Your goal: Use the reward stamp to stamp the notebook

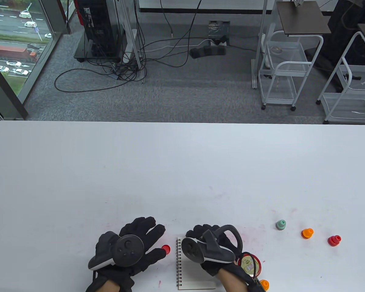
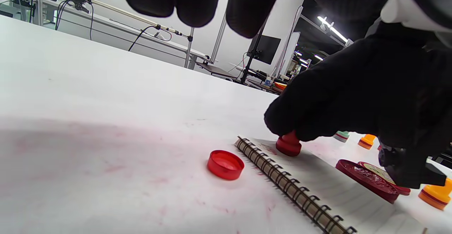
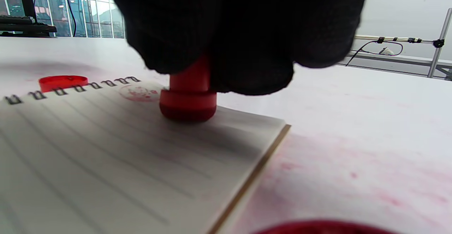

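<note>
Left hand (image 1: 124, 252): grip slack, fingers spread, palm down on tabletop (image 1: 182, 170).
Red cap (image 2: 225, 164): just left of notebook's spiral.
Notebook (image 3: 116, 156): near edge, centre.
Right hand (image 1: 211, 248): grip closed around red stamp (image 3: 189, 96), pressed upright on notebook's far corner.
Ink pad (image 2: 367, 184): right of notebook.

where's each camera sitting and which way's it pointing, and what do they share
Table view: high up, looking down the table; both gloved hands, left hand, right hand.
Left wrist view: low over the table, facing the right hand across the red cap; left fingertips along the top.
Right wrist view: low over the notebook; right fingers grip the red stamp.
Shared: stamp, notebook and cap.
</note>
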### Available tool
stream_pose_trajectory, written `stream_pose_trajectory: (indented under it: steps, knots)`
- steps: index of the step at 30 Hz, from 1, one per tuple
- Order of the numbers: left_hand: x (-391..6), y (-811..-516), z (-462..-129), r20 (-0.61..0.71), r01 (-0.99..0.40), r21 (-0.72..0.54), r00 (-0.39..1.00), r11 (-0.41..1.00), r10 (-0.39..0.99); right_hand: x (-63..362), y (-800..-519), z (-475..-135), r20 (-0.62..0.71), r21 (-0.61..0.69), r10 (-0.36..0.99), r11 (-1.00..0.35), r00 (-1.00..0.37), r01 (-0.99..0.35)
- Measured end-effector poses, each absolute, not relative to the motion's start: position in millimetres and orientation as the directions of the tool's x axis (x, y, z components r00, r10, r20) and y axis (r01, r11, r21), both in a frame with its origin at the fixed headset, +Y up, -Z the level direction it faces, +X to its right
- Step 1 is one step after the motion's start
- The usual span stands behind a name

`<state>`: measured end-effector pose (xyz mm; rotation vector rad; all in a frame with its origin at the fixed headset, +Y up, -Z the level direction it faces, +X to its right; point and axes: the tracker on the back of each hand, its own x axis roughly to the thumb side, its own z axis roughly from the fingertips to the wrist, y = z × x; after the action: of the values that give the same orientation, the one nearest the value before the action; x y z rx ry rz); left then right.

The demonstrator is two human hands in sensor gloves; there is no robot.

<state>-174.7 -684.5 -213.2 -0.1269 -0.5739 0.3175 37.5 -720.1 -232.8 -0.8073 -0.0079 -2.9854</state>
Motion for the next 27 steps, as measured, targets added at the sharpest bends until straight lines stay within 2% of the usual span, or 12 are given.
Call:
stream_pose_trajectory:
  steps: [2, 17, 27]
  knots:
    - [-174.6, -684.7, -212.6, 0.510, -0.243, -0.204, 0.800, 0.948, 0.315, 38.4, -719.7, -233.1, 0.477, 0.018, -0.016, -0.999, -0.879, 0.028]
    - [-173.8, -686.0, -210.1, 0.505, -0.249, -0.227, 0.797, 0.942, 0.332, 30.4, -718.4, -235.1, 0.446, 0.013, -0.079, -0.995, -0.892, 0.094]
    - [-173.6, -685.6, -209.2, 0.498, -0.222, -0.217, 0.812, 0.951, 0.304, 29.4, -718.7, -236.6, 0.428, 0.032, -0.065, -0.996, -0.901, 0.087]
